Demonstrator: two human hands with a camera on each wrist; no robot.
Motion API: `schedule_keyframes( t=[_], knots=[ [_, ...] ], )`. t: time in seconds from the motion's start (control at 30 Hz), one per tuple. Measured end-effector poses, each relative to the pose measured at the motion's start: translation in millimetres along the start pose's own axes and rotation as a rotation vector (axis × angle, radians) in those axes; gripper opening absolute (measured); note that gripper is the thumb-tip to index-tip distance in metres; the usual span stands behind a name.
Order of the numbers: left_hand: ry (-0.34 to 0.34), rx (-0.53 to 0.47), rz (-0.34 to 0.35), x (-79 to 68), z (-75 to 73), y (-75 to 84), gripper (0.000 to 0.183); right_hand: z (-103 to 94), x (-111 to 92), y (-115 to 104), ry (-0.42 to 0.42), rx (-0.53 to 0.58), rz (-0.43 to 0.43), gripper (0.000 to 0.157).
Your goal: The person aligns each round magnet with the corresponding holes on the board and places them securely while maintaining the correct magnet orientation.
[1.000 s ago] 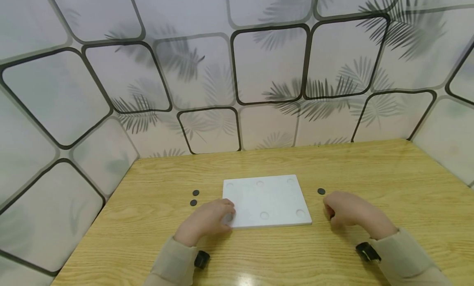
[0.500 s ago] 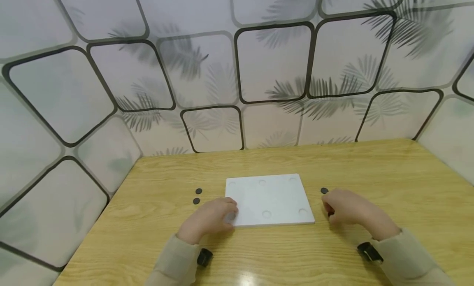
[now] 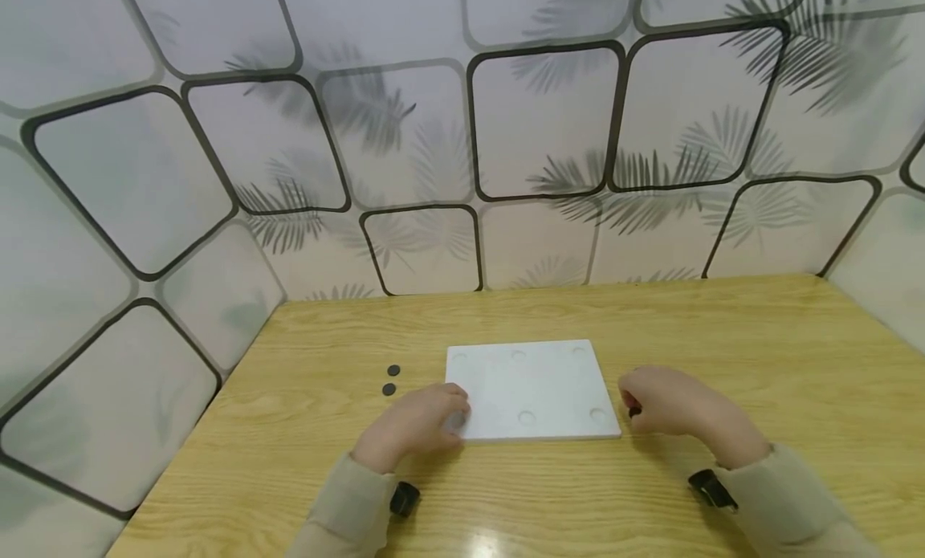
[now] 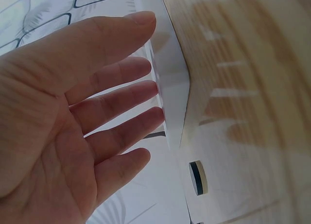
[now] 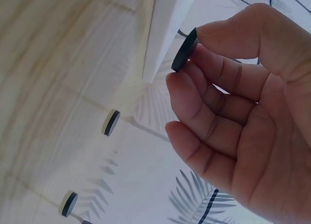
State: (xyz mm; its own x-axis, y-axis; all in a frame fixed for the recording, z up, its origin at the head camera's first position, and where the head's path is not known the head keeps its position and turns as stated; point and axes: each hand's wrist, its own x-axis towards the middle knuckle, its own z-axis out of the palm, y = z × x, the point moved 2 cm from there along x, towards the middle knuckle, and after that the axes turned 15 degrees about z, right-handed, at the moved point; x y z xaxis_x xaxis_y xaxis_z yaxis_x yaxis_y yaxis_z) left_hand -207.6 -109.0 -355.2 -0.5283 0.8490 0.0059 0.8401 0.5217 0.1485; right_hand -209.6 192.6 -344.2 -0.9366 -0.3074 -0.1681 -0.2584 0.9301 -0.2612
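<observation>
A white rectangular board (image 3: pixel 531 389) with shallow round recesses lies on the table. My left hand (image 3: pixel 417 423) is at its front left corner, fingers loosely extended against the edge; the left wrist view shows nothing between thumb and fingers (image 4: pixel 129 88). Just off the board's right edge, my right hand (image 3: pixel 672 401) pinches a small black disc (image 5: pixel 185 50) between thumb and fingertips, held on its edge above the table. Beyond the left hand lie two more black discs, a farther one (image 3: pixel 393 370) and a nearer one (image 3: pixel 389 389).
The right wrist view shows two further discs on the table, one nearer the board (image 5: pixel 112 123) and another lower (image 5: pixel 69 204). In the head view the right hand hides that spot. A patterned wall covering (image 3: pixel 538 124) encloses the wooden table (image 3: pixel 347 333) at back and sides.
My right hand has moved left towards the board, carrying the black disc. The disc seen beyond that hand earlier is now hidden in the head view. My left hand stays at the board's corner.
</observation>
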Motion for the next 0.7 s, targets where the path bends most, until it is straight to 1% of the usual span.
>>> schedule_keyframes(
  t=[0.23,0.53,0.7],
  knots=[
    [-0.008,-0.012,-0.005,1.4,1.0,-0.7,0.026,-2.7,7,-12,0.021,-0.003,-0.010,0.023],
    [-0.001,0.005,-0.011,1.8,1.8,-0.7,0.027,-5.1,15,-19,-0.012,-0.006,-0.009,0.021],
    [0.004,0.016,-0.008,0.8,-0.1,-0.4,0.027,-6.0,16,-20,-0.011,-0.006,-0.025,0.018]
  ],
)
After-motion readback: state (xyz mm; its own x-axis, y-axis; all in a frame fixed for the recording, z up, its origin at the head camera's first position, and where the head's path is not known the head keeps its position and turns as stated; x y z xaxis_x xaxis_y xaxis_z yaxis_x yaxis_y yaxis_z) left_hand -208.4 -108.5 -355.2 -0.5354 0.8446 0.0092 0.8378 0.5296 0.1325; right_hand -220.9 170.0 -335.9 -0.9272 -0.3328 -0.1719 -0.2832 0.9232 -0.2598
